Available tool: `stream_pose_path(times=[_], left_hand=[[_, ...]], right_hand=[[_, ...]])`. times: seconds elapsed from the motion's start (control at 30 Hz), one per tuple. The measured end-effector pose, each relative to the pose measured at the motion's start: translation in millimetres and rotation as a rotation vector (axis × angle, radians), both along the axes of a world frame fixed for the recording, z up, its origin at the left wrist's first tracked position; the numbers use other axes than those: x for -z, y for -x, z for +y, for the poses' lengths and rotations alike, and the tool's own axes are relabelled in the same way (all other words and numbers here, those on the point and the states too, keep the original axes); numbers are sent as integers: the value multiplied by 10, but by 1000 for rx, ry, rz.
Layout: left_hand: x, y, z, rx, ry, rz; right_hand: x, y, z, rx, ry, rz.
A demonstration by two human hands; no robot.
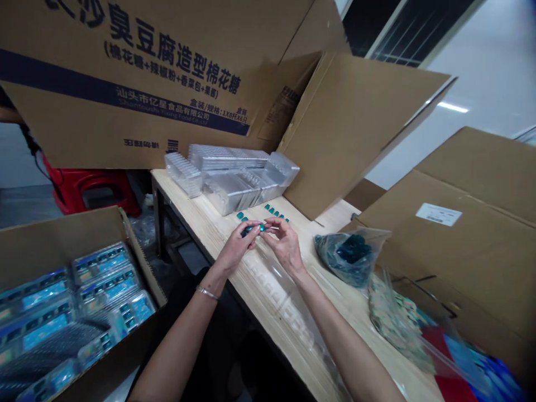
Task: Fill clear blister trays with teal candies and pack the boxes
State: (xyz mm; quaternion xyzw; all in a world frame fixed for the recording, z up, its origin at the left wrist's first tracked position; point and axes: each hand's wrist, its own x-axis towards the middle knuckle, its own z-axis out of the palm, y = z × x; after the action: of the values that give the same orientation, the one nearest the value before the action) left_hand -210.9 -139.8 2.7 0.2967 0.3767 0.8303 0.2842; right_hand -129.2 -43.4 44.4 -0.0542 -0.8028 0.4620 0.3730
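My left hand (pixel 237 251) and my right hand (pixel 285 244) meet above the pale wooden table (pixel 201 234), their fingertips pinching a small glossy teal piece (pixel 253 229) between them. Similar teal pieces (pixel 275 212) lie in short rows on the table, just beyond my fingers. A long clear plastic sheet (pixel 276 296) lies under my wrists. Stacked clear plastic blister trays (pixel 230 174) stand farther back. To the right of my right hand sits a clear bag of dark teal pieces (pixel 347 258).
At the lower left, an open carton (pixel 138 262) holds several packaged blister trays. Large printed cardboard sheets (pixel 138 72) stand behind the table, with more cardboard (pixel 444 245) to the right. A bag of printed packaging (pixel 397 324) lies at the right table edge. A red stool (pixel 92 192) stands beyond the carton.
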Motion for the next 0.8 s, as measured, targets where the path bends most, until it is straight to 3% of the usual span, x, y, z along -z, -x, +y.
stream_pose_path(times=[0.23, 0.4, 0.63, 0.8], left_hand=[[53, 34, 48, -18, 11, 63], [10, 53, -25, 40, 22, 80], [11, 132, -86, -154, 239, 338], [9, 66, -26, -130, 208, 169]], right_hand=[[33, -39, 63, 52, -167, -14], [10, -63, 64, 30, -217, -45], [-33, -140, 95, -77, -538, -116], [40, -120, 13, -3, -544, -72]])
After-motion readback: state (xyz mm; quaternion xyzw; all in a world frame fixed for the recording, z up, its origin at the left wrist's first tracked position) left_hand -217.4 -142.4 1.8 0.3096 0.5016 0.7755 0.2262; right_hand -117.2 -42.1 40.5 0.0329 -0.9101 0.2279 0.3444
